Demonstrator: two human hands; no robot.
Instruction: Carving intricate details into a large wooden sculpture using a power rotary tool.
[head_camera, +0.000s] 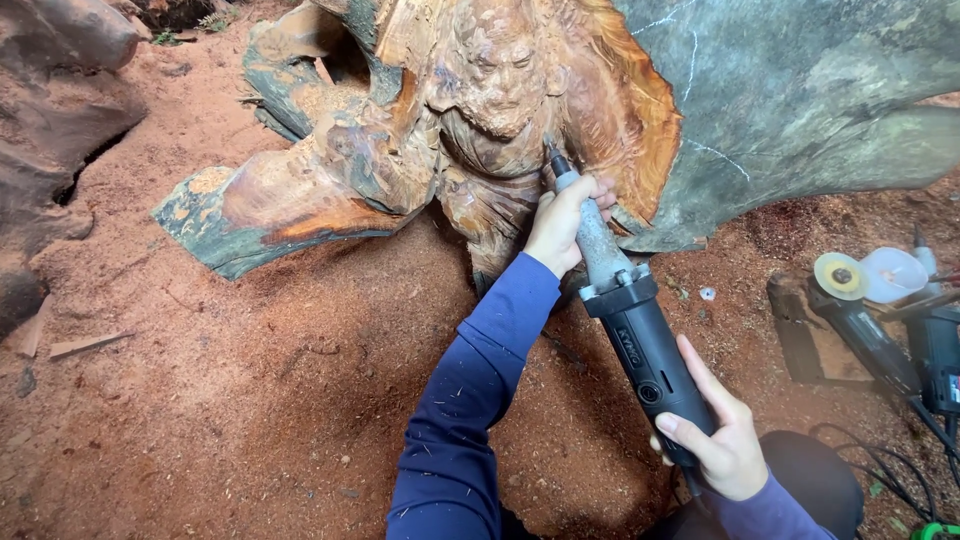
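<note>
The left hand (566, 222) is wrapped around the narrow grey neck of a die grinder (620, 300), close behind the bit, which places the guiding grip where small corrections count most. The right hand (720, 440) is clasped round the black rear body of the same tool, thumb lying along the casing, carrying the weight and setting the angle. The grinder slants up and to the left, and its tip meets the carved wood just below the figure's beard; actual contact at the bit is too small to confirm. The work is a large tree stump (780, 90) lying on its side, its grey bark left on at the right and chalk lines drawn across it. A carved figure (495, 110) is cut into the exposed orange heartwood, the freshly worked surfaces showing pale and raw. The blue sleeve (480, 390) on the left arm carries wood flecks. Red sawdust (270, 390) covers the ground all around the stump. To the right, well apart from the hands, lie two more power tools (880, 320) with cables, one fitted with a yellowish disc, set within arm's reach on a dark board.
</note>
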